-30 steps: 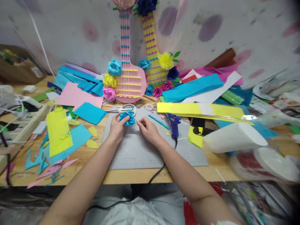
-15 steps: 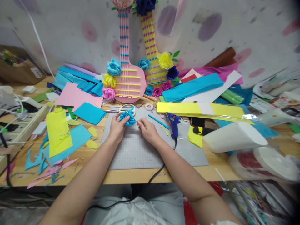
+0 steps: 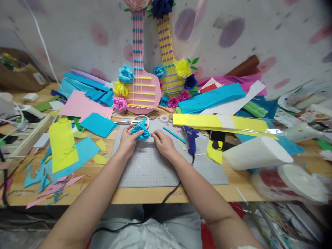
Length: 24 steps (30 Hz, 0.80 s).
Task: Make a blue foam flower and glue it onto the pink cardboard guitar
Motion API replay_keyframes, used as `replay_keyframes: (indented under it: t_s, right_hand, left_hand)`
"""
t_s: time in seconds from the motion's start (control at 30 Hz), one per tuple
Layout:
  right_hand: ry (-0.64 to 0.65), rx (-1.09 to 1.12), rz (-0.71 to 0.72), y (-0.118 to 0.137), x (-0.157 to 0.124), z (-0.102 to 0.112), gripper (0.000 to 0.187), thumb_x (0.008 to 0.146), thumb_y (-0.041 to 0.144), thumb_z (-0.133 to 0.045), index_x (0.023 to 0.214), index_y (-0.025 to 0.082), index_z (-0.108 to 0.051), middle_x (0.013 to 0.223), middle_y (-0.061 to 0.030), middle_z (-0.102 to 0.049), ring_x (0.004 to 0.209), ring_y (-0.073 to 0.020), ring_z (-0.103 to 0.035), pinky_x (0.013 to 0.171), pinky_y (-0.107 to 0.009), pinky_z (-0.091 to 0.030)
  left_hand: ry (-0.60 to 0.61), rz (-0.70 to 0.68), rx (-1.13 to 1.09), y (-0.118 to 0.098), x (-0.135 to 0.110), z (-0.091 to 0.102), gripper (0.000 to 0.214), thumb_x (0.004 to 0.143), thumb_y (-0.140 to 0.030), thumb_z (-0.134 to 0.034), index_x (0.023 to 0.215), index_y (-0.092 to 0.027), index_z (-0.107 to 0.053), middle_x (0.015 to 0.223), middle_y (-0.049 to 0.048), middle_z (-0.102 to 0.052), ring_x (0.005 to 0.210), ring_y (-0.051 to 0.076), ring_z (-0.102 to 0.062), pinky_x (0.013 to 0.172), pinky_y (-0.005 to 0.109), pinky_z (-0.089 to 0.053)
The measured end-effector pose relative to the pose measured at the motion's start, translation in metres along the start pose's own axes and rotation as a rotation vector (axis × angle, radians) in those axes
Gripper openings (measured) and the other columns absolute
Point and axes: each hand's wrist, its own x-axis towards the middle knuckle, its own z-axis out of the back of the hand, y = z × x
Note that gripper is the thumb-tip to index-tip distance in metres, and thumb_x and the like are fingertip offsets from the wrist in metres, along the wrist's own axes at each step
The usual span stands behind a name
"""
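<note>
A ruffled blue crepe-paper flower is held above the grey cutting mat. My left hand is closed round its left side, the thumb pressed across the front. At the flower's right edge, the fingertips of my right hand pinch what looks like its thin stem, mostly hidden by the fingers. Scissors with pale handles lie just behind the flower. To the right are a narrow blue strip and a blue glue gun with its black cord trailing forward.
Two decorated paper guitars, one pink and one yellow, lean against the wall. Paper sheets and scraps cover the left side. A yellow paper pack, a white cylinder-like object and a lidded tub stand right.
The view has shifted slightly. Both hands keep their hold on the flower, which is turned a little, and the gap between it and my right fingertips looks smaller.
</note>
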Motion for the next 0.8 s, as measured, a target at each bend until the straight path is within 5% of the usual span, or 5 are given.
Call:
replay_keyframes:
  t_s: [0.8]
  right_hand:
    - [-0.01,-0.014,0.017,0.0029,-0.0031,0.0007,0.02,0.089,0.032,-0.041,0.082,0.021,-0.056,0.074,-0.0004,-0.062,0.067,-0.0137,-0.054,0.064,-0.023,-0.035]
  left_hand:
    - [0.024,-0.02,0.016,0.001,0.0027,0.0024,0.058,0.051,-0.005,-0.075,0.102,-0.017,-0.05,0.083,0.0009,-0.063,0.066,0.011,-0.061,0.065,0.025,-0.049]
